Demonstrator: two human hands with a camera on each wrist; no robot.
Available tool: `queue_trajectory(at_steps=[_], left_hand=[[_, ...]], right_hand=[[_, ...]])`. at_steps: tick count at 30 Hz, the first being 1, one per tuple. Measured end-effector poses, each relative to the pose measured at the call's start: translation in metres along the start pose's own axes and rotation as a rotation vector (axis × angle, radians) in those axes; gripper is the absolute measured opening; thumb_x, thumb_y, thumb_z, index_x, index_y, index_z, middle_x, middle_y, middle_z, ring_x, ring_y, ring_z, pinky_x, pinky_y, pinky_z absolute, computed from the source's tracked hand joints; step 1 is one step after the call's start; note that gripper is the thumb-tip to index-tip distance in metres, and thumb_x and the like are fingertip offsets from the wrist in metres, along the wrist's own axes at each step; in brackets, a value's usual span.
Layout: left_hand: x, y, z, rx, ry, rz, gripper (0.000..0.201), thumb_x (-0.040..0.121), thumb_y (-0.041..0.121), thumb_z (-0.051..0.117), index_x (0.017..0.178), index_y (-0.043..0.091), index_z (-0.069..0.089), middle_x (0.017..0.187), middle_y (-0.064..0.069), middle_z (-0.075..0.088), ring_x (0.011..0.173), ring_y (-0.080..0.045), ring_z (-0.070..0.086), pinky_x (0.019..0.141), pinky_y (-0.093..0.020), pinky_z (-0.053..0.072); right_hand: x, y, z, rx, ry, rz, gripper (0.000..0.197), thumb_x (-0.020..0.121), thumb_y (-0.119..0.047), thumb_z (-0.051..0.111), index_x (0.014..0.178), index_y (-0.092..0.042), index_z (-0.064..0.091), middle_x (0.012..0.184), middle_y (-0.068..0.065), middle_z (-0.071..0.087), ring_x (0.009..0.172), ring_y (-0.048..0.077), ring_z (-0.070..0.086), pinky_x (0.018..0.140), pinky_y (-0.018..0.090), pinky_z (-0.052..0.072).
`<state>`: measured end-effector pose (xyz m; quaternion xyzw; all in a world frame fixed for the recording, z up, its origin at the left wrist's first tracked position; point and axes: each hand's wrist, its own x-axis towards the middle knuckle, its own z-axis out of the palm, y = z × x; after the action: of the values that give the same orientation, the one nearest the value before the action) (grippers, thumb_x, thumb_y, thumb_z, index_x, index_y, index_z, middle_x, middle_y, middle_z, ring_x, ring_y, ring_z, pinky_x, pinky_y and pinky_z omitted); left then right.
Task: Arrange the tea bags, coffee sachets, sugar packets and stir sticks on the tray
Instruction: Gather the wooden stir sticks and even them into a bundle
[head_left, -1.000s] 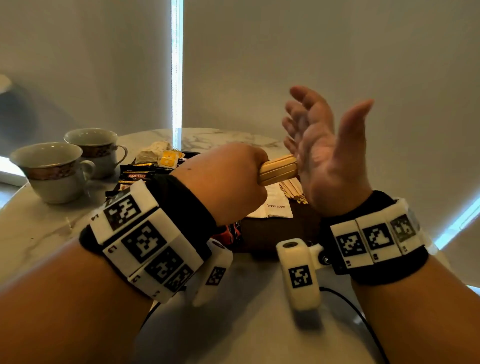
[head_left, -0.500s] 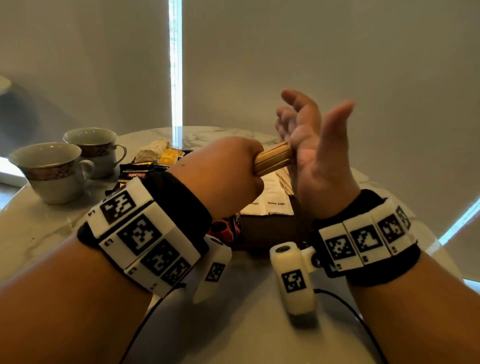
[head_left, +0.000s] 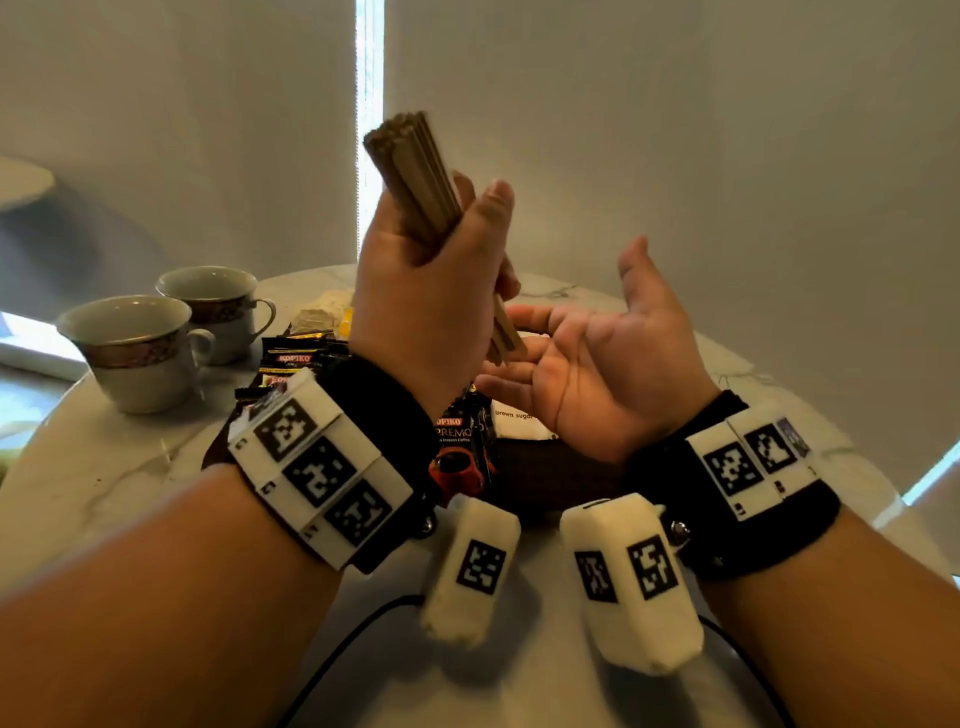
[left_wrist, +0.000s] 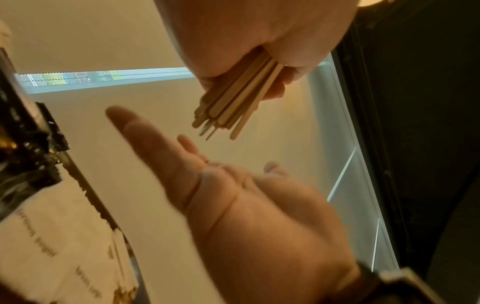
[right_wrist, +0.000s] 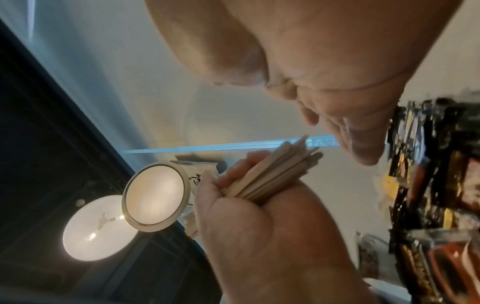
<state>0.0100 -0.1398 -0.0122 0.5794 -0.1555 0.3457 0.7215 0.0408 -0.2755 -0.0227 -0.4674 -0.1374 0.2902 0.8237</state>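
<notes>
Stir sticks (head_left: 415, 171): a thick bundle of thin flat wooden sticks, being held in the air above the tray (head_left: 545, 473), not yet on it. Judging by looks: very light, each stick stiff lengthwise but prob. snappable if bent; smooth wood, so sticks are likely sliding against each other w/ a loose grip. Left-wrist view is showing lower ends uneven, some poking out further than others (left_wrist: 221, 115). Best hold, I think: wrap round the middle of the bundle, squeezing enough to stop fanning; ends are then free for tapping level.

Left hand (head_left: 421, 291): is clenching round the bundle approx. mid-length, fingers and thumb wrapped, back of hand toward head cam. Bundle is tilting, top end leaning away to the left, lower end pointing down toward the other palm. Forearm is raised off the table (head_left: 104, 467).

Right hand (head_left: 597, 374): is lying released, palm up and slightly cupped, fingers loosely extended, thumb up, holding nothing. It is sitting just under the lower stick ends; touching or not, cannot tell.

Also over/on tray: coffee sachets (head_left: 460, 441) and brown sugar packets (head_left: 514, 421), partly hidden by wrists. Two cups (head_left: 135, 348) are standing to the left.
</notes>
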Motion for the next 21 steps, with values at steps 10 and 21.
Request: queue_trajectory(at_steps=[10,21], left_hand=[[-0.0076,-0.0004,0.0049,0.031,-0.04,-0.027,0.02,0.099,0.015,0.062,0.084,0.019,0.05,0.064,0.001,0.056,0.06,-0.018,0.061,0.06,-0.042,0.057],[-0.0062,-0.0058,0.0053,0.193,-0.086,-0.119,0.021,0.093,0.022,0.066,0.079,0.026,0.051,0.065,-0.003,0.052,0.06,-0.023,0.056,0.059,-0.041,0.055]], right_hand=[[-0.0047,-0.0016,0.0016,0.143,-0.21,-0.054,0.117,0.078,-0.092,0.028,0.146,0.003,0.034,0.127,0.032,0.06,0.121,0.042,0.06,0.114,0.057,0.035],[-0.0052,-0.0036,0.0032,-0.022,-0.035,-0.081,0.113,0.077,-0.092,0.027,0.142,-0.001,0.041,0.125,0.029,0.06,0.107,0.039,0.066,0.096,0.051,0.052]])
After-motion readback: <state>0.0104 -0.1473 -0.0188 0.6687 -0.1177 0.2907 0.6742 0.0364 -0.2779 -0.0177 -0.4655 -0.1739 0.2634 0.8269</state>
